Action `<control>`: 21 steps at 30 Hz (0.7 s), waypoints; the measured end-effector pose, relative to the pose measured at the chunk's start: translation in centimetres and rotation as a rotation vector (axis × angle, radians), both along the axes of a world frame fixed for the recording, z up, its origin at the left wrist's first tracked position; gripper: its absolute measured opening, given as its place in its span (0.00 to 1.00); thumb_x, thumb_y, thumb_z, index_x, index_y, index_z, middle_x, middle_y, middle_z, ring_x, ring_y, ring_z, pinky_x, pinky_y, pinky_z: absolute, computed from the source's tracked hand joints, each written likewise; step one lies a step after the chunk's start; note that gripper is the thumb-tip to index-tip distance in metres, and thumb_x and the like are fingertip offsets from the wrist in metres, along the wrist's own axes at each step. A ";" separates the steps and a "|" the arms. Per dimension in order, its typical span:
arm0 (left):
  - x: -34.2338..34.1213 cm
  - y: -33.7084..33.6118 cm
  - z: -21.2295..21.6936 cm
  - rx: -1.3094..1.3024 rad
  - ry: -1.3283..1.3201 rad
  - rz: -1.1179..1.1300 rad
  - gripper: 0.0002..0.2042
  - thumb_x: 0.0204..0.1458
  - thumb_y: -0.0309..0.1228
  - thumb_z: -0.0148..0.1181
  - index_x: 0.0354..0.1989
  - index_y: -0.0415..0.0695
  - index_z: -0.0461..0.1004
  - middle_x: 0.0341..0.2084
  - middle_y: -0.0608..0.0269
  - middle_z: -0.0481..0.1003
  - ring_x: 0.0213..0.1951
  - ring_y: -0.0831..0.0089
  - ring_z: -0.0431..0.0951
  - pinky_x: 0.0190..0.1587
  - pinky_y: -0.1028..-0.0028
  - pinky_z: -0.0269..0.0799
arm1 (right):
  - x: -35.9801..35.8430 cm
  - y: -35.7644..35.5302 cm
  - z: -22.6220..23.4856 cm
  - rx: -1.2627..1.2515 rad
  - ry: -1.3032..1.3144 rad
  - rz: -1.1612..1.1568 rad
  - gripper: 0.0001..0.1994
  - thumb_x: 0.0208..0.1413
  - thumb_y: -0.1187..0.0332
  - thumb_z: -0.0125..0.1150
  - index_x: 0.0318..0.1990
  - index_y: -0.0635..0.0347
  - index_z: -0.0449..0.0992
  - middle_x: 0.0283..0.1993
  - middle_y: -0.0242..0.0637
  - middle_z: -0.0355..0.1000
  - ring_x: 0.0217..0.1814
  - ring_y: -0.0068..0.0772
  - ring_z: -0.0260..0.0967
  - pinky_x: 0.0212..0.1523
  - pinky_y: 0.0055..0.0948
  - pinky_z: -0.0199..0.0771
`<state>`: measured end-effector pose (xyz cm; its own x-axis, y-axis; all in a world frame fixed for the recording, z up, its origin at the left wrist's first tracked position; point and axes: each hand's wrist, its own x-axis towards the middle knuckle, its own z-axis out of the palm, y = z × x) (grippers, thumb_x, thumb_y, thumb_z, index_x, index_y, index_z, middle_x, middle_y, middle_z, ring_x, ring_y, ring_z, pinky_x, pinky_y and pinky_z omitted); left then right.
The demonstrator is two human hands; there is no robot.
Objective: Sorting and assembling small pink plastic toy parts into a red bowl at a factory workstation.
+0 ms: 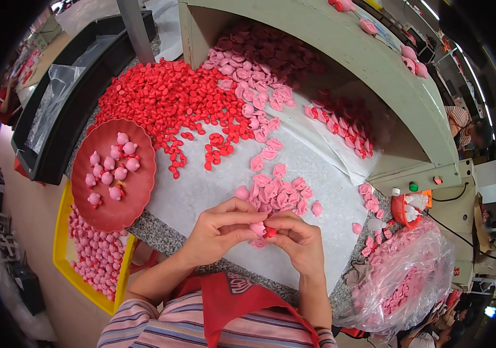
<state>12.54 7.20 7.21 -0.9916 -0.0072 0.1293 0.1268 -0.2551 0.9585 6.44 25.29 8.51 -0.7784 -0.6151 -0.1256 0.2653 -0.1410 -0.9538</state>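
Just ahead of both hands, curled pink pieces (277, 194) are heaped; red pieces (161, 98) are piled farther left, a scalloped red dish (115, 213) set nearer. Between fingertips, a pink bulb (257, 229) is pinched by the left hand (219, 225), a red piece (270, 232) by the right hand (299, 239). Pale lettering (240, 283) is borne below, on the red apron (220, 307).
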 end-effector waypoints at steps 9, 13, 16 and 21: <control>-0.5 -0.5 0.5 -0.087 -0.067 -0.074 0.18 0.43 0.13 0.58 0.45 0.40 0.74 0.37 0.60 0.70 0.38 0.74 0.72 0.40 0.79 0.71 | 0.1 0.2 0.7 0.279 0.324 0.019 0.11 0.46 0.83 0.58 0.40 0.67 0.74 0.36 0.38 0.71 0.37 0.26 0.70 0.37 0.22 0.73; -0.8 -0.3 1.0 -0.175 -0.099 -0.107 0.17 0.43 0.14 0.58 0.44 0.40 0.74 0.36 0.60 0.71 0.38 0.74 0.73 0.41 0.78 0.71 | 0.1 0.8 -0.4 0.261 0.334 0.013 0.12 0.46 0.82 0.59 0.40 0.66 0.74 0.35 0.38 0.70 0.32 0.26 0.70 0.34 0.23 0.73; -0.3 0.8 0.8 -0.121 -0.190 -0.023 0.14 0.45 0.16 0.58 0.43 0.38 0.73 0.35 0.61 0.72 0.40 0.74 0.73 0.41 0.77 0.71 | 0.8 0.0 1.7 0.370 0.417 -0.026 0.12 0.45 0.79 0.61 0.39 0.67 0.73 0.36 0.35 0.69 0.35 0.23 0.67 0.37 0.22 0.69; -0.3 2.3 0.6 -0.051 -0.258 0.023 0.13 0.48 0.18 0.58 0.43 0.37 0.69 0.36 0.61 0.72 0.42 0.75 0.73 0.41 0.76 0.72 | 2.0 -0.8 1.1 0.519 0.490 -0.203 0.14 0.40 0.80 0.65 0.38 0.66 0.73 0.33 0.35 0.70 0.31 0.22 0.68 0.30 0.22 0.71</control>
